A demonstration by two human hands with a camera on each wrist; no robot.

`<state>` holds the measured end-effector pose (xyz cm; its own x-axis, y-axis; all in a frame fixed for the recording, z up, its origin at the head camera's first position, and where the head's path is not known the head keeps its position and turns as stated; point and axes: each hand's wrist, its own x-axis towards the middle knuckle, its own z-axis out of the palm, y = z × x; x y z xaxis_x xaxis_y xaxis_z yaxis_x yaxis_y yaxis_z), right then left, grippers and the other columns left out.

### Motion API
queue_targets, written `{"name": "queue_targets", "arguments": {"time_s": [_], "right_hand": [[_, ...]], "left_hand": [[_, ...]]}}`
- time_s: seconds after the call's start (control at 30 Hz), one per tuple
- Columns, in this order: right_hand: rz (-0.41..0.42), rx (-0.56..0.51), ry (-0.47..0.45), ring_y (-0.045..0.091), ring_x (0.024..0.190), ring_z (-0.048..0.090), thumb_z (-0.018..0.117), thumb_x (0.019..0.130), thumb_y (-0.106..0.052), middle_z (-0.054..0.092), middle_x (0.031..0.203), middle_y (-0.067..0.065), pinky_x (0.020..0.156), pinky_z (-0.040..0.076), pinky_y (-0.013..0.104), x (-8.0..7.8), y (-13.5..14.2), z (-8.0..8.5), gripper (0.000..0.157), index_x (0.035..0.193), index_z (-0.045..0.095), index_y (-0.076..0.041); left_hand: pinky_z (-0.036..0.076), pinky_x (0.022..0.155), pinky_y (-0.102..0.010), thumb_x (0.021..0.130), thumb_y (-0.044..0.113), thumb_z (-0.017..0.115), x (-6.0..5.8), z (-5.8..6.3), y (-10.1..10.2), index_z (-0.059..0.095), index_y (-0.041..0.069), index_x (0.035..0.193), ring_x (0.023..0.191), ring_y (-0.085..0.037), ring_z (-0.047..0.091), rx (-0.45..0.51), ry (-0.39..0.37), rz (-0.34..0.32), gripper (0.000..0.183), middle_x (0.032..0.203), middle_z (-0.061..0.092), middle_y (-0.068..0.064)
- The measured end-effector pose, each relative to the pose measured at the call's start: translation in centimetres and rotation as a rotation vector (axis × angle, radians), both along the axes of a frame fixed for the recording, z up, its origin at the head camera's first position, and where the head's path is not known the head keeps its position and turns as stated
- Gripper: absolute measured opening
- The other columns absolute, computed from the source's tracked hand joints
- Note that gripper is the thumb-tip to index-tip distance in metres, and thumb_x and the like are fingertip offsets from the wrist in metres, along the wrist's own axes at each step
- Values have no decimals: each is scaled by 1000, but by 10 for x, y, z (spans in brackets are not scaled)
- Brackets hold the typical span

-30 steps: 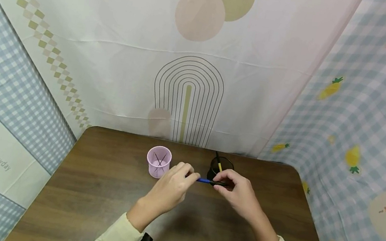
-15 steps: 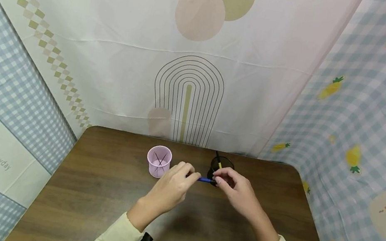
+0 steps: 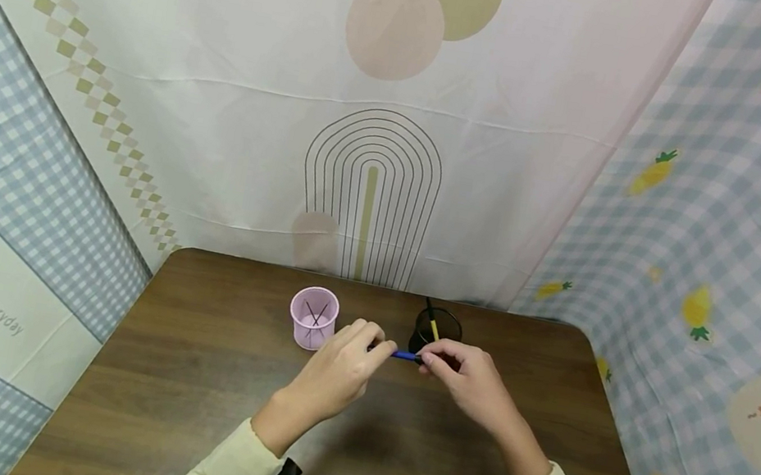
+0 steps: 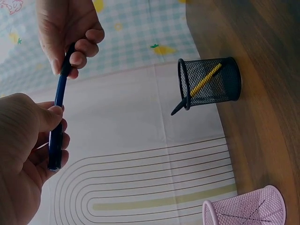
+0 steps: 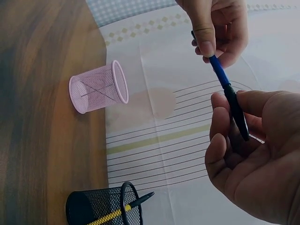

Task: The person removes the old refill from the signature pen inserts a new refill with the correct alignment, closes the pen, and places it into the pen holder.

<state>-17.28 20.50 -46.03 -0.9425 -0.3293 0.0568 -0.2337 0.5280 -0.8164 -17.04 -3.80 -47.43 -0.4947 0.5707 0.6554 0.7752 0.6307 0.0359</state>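
Between my two hands, a blue pen (image 3: 404, 355) with a black tapered end lies nearly level over the table in the head view. My left hand (image 3: 339, 368) pinches its blue barrel between thumb and fingers. At the opposite end, my right hand (image 3: 475, 381) holds the black part between thumb and fingertips. The right wrist view shows that black end (image 5: 236, 110) running across the right fingers, its tip pointing toward the palm. In the left wrist view the barrel's far end (image 4: 55, 157) sticks out past the left thumb.
A pink mesh pen cup (image 3: 312, 330) stands behind my left hand, with dark crossing lines visible inside. Behind my right hand is a black mesh pen cup (image 4: 211, 82) holding a yellow pen (image 4: 205, 80) with a black end. Patterned cloths (image 3: 235, 165) surround the brown table (image 3: 211, 410).
My right hand's fingertips have shifted left along the black end and now grip nearer the blue barrel. My left hand and both cups have stayed in place.
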Motion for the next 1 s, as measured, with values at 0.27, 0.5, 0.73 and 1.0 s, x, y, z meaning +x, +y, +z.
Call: {"name": "queue_targets", "arguments": {"time_s": [0.27, 0.5, 0.73, 1.0], "right_hand": [[-36, 0, 66, 9, 69, 57, 72, 98, -22, 73, 91, 0, 58, 49, 25, 2, -1, 0, 9, 104, 76, -18], [-63, -34, 106, 10, 72, 59, 76, 94, -17, 74, 96, -1, 62, 51, 25, 3, -2, -3, 9, 103, 76, -19], [-65, -69, 145, 8, 73, 61, 78, 91, -10, 74, 98, 1, 64, 53, 24, 4, -3, -3, 12, 101, 75, -16], [-71, -95, 157, 8, 72, 59, 79, 89, -6, 73, 96, 2, 63, 52, 24, 5, -4, -4, 15, 99, 73, -16]], "left_hand": [[49, 69, -27, 88, -9, 63, 0, -1, 0, 72, 7, 106, 82, -18, 55, 9, -7, 2, 26, 94, 60, -4], [49, 69, -27, 86, -10, 64, 0, -1, 0, 72, 7, 105, 81, -18, 55, 36, -5, -16, 26, 93, 60, -4], [50, 74, -26, 88, -10, 62, -1, -1, 0, 71, 7, 107, 83, -18, 57, 50, -47, -26, 27, 95, 62, -4], [52, 76, -26, 93, -4, 67, -1, -1, -1, 72, 6, 108, 85, -17, 58, 87, -98, -38, 19, 95, 63, -4]]}}
